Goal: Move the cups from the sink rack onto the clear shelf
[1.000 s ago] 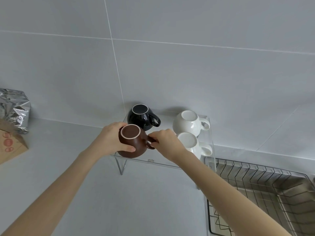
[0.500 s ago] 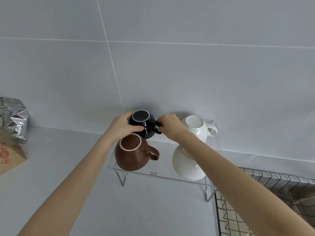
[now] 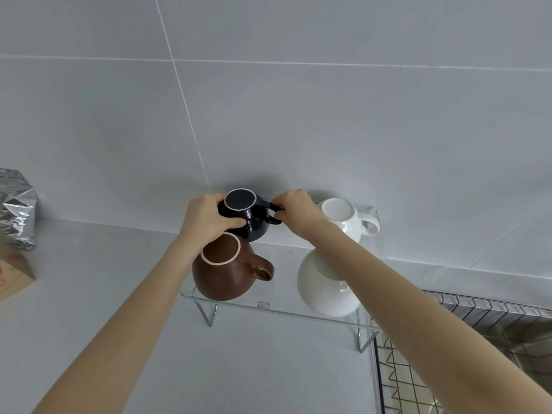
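Observation:
Several cups stand upside down on the clear shelf (image 3: 277, 307) against the wall. At the back left is a black cup (image 3: 248, 213); my left hand (image 3: 206, 218) grips its body and my right hand (image 3: 294, 212) pinches its handle. A brown cup (image 3: 224, 271) sits at the front left, handle pointing right. One white cup (image 3: 345, 218) is at the back right, another white cup (image 3: 324, 289) at the front right, partly hidden by my right forearm.
The wire sink rack (image 3: 466, 354) lies at the lower right, beside the shelf's right leg. A silver foil bag (image 3: 16, 209) and a brown paper bag (image 3: 13, 271) stand on the grey counter at the far left. A tiled wall rises just behind the shelf.
Both hands left the brown cup at the shelf's front and moved back to the black cup, which they now hold. The view has shifted closer to the shelf.

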Tool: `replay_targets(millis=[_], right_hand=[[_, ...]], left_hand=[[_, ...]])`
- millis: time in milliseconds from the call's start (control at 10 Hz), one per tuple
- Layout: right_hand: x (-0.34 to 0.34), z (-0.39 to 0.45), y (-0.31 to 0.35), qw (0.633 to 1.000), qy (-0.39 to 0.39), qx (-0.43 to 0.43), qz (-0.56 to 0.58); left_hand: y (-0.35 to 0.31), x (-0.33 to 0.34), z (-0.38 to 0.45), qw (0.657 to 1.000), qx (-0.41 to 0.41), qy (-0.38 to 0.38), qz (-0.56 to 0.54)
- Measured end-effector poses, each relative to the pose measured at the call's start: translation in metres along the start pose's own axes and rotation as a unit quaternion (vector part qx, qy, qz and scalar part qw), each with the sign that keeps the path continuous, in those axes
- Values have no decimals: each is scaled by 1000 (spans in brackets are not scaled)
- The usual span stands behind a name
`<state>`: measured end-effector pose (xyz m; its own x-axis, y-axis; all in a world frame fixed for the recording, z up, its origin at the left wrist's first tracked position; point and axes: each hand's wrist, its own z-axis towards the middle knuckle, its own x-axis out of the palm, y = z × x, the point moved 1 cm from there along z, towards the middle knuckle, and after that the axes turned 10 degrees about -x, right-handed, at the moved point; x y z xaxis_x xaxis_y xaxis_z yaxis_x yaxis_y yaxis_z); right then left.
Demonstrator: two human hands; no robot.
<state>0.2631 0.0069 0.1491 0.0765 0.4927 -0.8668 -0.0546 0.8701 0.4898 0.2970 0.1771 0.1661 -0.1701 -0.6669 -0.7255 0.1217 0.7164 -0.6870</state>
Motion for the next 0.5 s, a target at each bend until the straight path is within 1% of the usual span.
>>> replay_targets(millis=[200, 300, 400, 500], right_hand=[[8, -3, 2, 998, 0, 5, -58], [5, -13, 12, 999, 36, 10, -31], [-17, -41, 27, 998, 27, -6, 50], [-37, -92, 39, 981, -100, -34, 162]], left_hand=[[-9, -2, -3, 1000, -12, 1, 26], [-19, 5, 0, 996, -46, 30, 67], [-35, 16, -6, 994, -52, 35, 87], [-60, 24, -26, 994, 22, 18, 105]])
